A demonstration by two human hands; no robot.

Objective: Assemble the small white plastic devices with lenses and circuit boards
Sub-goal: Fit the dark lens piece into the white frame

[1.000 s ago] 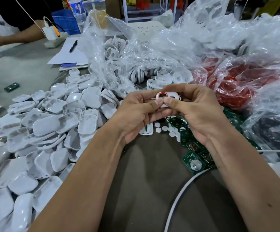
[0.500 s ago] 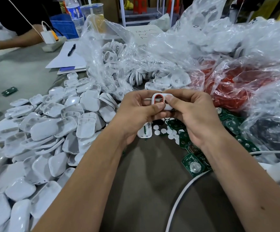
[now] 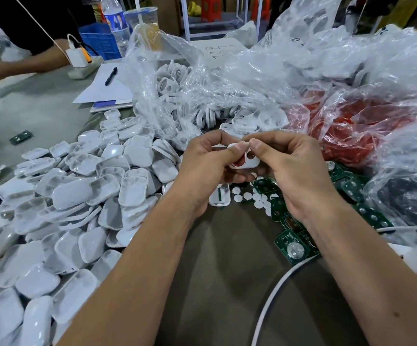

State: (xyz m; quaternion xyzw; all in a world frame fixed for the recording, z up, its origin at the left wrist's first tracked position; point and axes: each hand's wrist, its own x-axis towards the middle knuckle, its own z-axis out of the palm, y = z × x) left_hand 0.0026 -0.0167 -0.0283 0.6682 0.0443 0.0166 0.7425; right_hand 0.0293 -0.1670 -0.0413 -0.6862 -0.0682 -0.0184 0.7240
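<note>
Since the earlier frame, the white shell had tilted in the hands, its red ring now half hidden behind the thumbs. The grey counter carried a heap of white covers on the left, green circuit boards and small white discs under the hands, and clear plastic bags behind. The left hand and right hand met above the counter, fingers curled, both thumbs pinching the shell. A white cable curved across the bare near edge. Another person's arm rested far left.
</note>
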